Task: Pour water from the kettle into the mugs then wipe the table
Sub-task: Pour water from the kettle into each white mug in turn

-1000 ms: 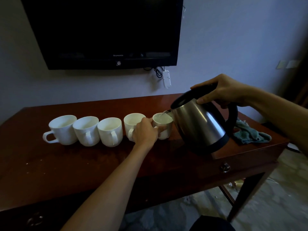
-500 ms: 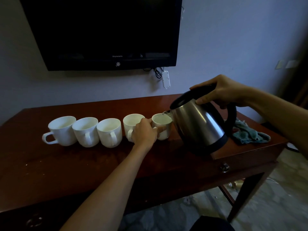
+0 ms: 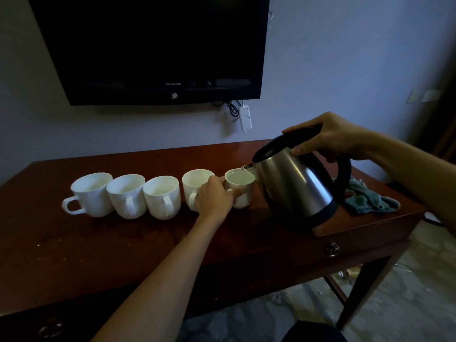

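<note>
Several white mugs stand in a row on the dark wooden table (image 3: 123,255). My left hand (image 3: 214,197) grips the rightmost mug (image 3: 243,180) at its handle side. My right hand (image 3: 330,137) holds the steel kettle (image 3: 293,188) by its black handle, thumb on the lid. The kettle is tilted left, its spout over that mug's rim, and a thin stream of water runs into the mug. The other mugs, from the far-left mug (image 3: 92,193) to the fourth mug (image 3: 196,180), stand upright beside it.
A crumpled teal cloth (image 3: 370,199) lies on the table's right end behind the kettle. A black television (image 3: 153,45) hangs on the wall above, with a white power strip (image 3: 245,118) dangling below it. The table's right edge and leg drop to the floor.
The view has shifted slightly. The kettle stays tilted over the rightmost mug and both hands keep their grips.
</note>
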A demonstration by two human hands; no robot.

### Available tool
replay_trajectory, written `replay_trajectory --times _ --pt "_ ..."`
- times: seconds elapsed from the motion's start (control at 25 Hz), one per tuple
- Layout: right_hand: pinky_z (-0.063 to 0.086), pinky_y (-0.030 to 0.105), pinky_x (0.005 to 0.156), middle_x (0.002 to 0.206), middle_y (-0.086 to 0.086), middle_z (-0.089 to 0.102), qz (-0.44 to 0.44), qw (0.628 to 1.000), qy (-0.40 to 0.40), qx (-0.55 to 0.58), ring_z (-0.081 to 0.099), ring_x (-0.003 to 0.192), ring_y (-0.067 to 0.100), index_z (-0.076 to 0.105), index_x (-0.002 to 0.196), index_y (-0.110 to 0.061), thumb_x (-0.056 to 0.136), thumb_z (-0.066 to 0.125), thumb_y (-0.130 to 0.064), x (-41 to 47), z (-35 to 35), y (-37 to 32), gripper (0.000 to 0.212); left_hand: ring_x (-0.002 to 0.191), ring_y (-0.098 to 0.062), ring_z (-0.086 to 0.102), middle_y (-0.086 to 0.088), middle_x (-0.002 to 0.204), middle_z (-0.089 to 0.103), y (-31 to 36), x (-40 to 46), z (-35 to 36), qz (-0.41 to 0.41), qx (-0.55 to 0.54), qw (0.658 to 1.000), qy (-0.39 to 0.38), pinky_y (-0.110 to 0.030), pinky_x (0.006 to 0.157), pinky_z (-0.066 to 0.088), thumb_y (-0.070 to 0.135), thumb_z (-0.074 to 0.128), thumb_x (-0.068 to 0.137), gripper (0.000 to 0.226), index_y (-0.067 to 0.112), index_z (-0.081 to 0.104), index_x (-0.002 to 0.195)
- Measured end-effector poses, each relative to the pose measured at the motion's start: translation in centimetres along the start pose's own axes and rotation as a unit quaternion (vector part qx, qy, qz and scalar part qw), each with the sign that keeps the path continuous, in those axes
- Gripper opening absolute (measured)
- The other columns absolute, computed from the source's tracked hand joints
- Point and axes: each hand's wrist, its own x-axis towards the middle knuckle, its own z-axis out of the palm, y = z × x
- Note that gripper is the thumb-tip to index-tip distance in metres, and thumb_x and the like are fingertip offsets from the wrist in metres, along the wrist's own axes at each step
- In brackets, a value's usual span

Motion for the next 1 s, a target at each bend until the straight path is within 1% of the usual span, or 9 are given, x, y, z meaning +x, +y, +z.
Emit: replay_trajectory --times 0.16,0.32,0.4,0.48,0.52,0.6,0.68,0.88,1.0 --pt "0.031 0.022 0.036 0.043 -0.009 0.045 -0.003 1.000 0.011 0.023 0.031 0.037 0.009 0.071 0.122 -0.027 0.076 0.081 -0.012 -0.3 0.1 0.8 0.050 0.088 -0.018 0.065 0.002 0.091 0.073 0.1 -0.1 -0.1 -0.003 0.004 1.000 -0.001 -0.032 0.067 0.043 0.057 0.075 0.075 0.053 0.020 0.072 0.112" --pt "0.032 0.025 0.041 0.057 0.004 0.041 -0.021 0.995 0.063 0.076 0.032 0.047 0.018 0.073 0.120 -0.030 0.059 0.086 -0.029 -0.7 0.9 2.9 0.063 0.091 -0.020 0.065 0.001 0.091 0.073 0.3 -0.3 -0.3 0.000 0.008 1.000 0.001 -0.033 0.068 0.043 0.060 0.073 0.076 0.055 0.020 0.070 0.115" --pt "0.032 0.025 0.041 0.064 0.009 0.041 -0.033 0.992 0.082 0.091 0.032 0.051 0.021 0.073 0.120 -0.030 0.060 0.086 -0.028 -1.0 1.1 3.7 0.062 0.091 -0.019 0.065 0.000 0.093 0.073 0.4 -0.5 -0.4 0.001 0.011 1.000 0.006 -0.031 0.067 0.041 0.059 0.073 0.078 0.057 0.019 0.069 0.117" --pt "0.031 0.023 0.039 0.063 0.010 0.042 -0.041 0.989 0.104 0.099 0.033 0.047 0.020 0.072 0.123 -0.027 0.066 0.086 -0.022 -1.3 1.4 4.4 0.059 0.091 -0.020 0.065 0.000 0.093 0.073 0.6 -0.7 -0.4 0.002 0.013 1.000 0.015 -0.032 0.066 0.040 0.060 0.073 0.077 0.057 0.019 0.070 0.116" --pt "0.031 0.022 0.038 0.058 0.008 0.044 -0.045 0.987 0.114 0.108 0.033 0.044 0.016 0.071 0.124 -0.025 0.070 0.085 -0.018 -1.4 1.6 4.9 0.057 0.091 -0.020 0.065 0.001 0.092 0.073 0.7 -0.7 -0.5 0.002 0.014 1.000 0.019 -0.032 0.066 0.040 0.061 0.073 0.076 0.056 0.020 0.070 0.114" --pt "0.029 0.020 0.037 0.049 -0.005 0.047 -0.049 0.980 0.138 0.131 0.032 0.038 0.011 0.069 0.127 -0.021 0.075 0.083 -0.010 -1.7 1.9 6.2 0.056 0.089 -0.019 0.065 0.002 0.090 0.073 0.7 -0.8 -0.4 0.004 0.016 1.000 0.018 -0.032 0.066 0.040 0.060 0.074 0.075 0.051 0.022 0.072 0.109" --pt "0.029 0.019 0.037 0.045 -0.010 0.047 -0.050 0.975 0.161 0.148 0.031 0.037 0.010 0.067 0.130 -0.021 0.076 0.082 -0.008 -2.0 2.4 7.3 0.057 0.089 -0.019 0.066 0.003 0.089 0.073 0.7 -0.8 -0.3 0.004 0.016 1.000 0.019 -0.032 0.066 0.041 0.059 0.075 0.074 0.049 0.021 0.073 0.106" --pt "0.036 0.019 0.037 0.048 -0.014 0.057 -0.069 0.962 0.220 0.149 0.040 0.035 0.008 0.062 0.136 -0.020 0.078 0.082 -0.010 -2.6 4.2 9.5 0.062 0.078 -0.013 0.059 0.007 0.080 0.071 1.0 -1.1 -0.3 0.004 0.020 0.999 0.032 -0.031 0.064 0.039 0.057 0.075 0.075 0.045 0.021 0.073 0.103" --pt "0.041 0.008 0.046 0.053 -0.026 0.060 -0.096 0.956 0.244 0.132 0.053 0.042 -0.003 0.059 0.137 -0.018 0.080 0.080 -0.007 -2.4 5.2 9.8 0.063 0.079 -0.015 0.064 0.006 0.076 0.071 1.1 -1.3 -0.1 0.001 0.026 0.999 0.043 -0.031 0.063 0.040 0.058 0.076 0.073 0.045 0.022 0.074 0.100"
